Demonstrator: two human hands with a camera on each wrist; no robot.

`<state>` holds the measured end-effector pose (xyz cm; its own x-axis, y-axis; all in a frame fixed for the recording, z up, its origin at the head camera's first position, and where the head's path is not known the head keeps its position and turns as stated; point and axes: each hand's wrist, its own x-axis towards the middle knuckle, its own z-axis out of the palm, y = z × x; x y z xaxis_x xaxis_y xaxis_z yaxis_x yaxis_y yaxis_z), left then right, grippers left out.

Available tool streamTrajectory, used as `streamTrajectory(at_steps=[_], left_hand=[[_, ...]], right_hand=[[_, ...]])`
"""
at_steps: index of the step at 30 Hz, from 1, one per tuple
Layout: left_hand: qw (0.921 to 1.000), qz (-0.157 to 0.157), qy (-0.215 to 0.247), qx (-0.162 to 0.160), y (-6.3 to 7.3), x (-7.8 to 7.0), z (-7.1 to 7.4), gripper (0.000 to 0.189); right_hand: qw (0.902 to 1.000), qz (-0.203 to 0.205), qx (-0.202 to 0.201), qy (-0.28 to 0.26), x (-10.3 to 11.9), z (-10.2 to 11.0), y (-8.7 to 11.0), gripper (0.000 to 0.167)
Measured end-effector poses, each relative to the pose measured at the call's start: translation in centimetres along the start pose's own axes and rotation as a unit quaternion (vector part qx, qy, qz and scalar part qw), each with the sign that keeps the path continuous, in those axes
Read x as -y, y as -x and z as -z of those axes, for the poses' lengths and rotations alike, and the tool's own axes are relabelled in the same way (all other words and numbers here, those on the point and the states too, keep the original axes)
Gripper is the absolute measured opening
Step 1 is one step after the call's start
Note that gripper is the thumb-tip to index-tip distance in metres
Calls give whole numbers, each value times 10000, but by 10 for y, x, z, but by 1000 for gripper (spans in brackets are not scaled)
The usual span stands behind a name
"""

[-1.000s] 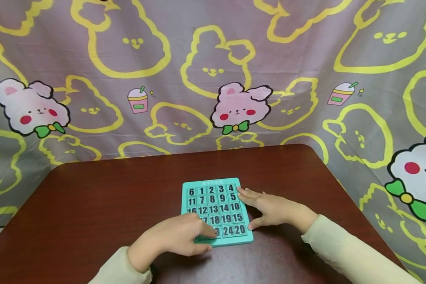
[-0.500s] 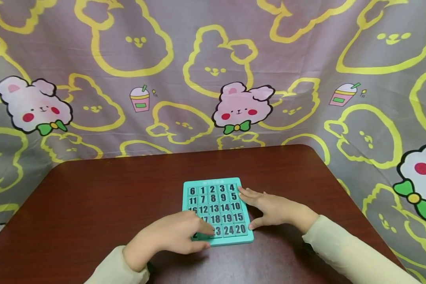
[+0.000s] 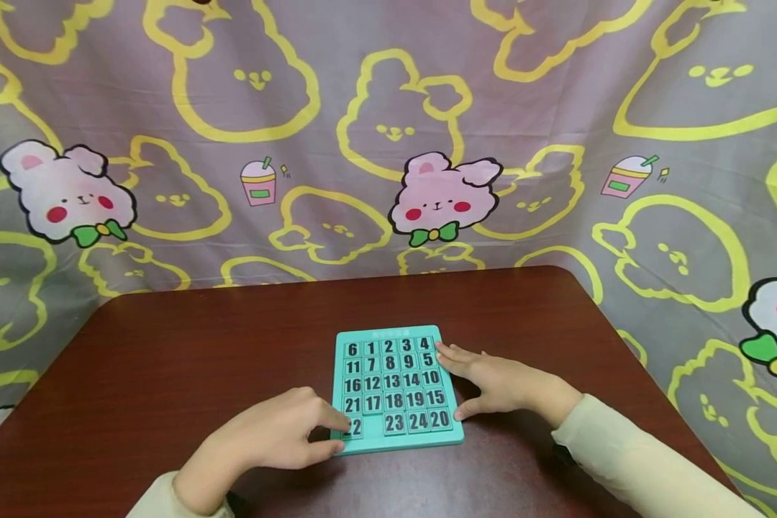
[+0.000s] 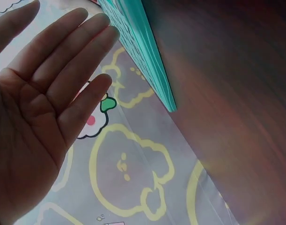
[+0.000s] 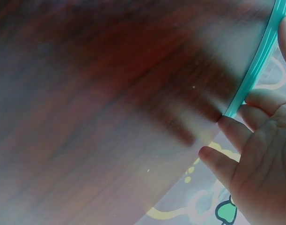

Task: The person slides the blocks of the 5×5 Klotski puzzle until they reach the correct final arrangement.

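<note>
A turquoise number slide puzzle (image 3: 398,443) lies flat on the table, its black-numbered tiles set in rows. The empty slot is in the bottom row, between tile 22 (image 3: 356,429) and tile 23 (image 3: 394,423). My left hand (image 3: 272,432) is at the lower left corner, a fingertip on tile 22 and the thumb by the frame's front edge. In the left wrist view its fingers look fairly straight beside the puzzle's edge (image 4: 154,56). My right hand (image 3: 501,385) rests along the right side, fingertips and thumb against the frame, fingers extended; the right wrist view shows them touching the rim (image 5: 255,70).
The dark reddish-brown wooden table (image 3: 201,345) has rounded far corners. A grey-pink curtain (image 3: 337,158) with yellow outlines and cartoon rabbits hangs behind it and along the sides.
My left hand has slid left from around tile 23 to tile 22, uncovering tiles 21 and 17 and the empty slot. The right hand stays in place.
</note>
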<state>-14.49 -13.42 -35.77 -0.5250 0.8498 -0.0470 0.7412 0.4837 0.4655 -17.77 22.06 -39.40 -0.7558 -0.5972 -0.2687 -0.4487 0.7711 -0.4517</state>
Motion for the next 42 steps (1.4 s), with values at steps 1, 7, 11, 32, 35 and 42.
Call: streamTrajectory(at_steps=[1, 7, 11, 32, 35, 42], left_hand=[[10000, 15, -13, -31, 1, 1, 0, 14], [9999, 61, -68, -87, 3, 3, -2, 22], [10000, -44, -24, -28, 1, 3, -4, 17], [9996, -212, -161, 81, -18, -1, -12, 22], [9988, -422, -229, 81, -21, -1, -12, 20], [9972, -585, -445, 93, -28, -5, -12, 20]], right_hand=[[10000, -2, -1, -1, 0, 0, 0, 96], [10000, 16, -11, 17, -2, 0, 1, 97], [10000, 47, -21, 45, -3, 0, 1, 97], [9999, 55, -28, 105, -3, -3, -2, 96], [9999, 43, -36, 138, -3, -3, -2, 96], [9999, 49, -31, 89, -2, -2, -1, 96]])
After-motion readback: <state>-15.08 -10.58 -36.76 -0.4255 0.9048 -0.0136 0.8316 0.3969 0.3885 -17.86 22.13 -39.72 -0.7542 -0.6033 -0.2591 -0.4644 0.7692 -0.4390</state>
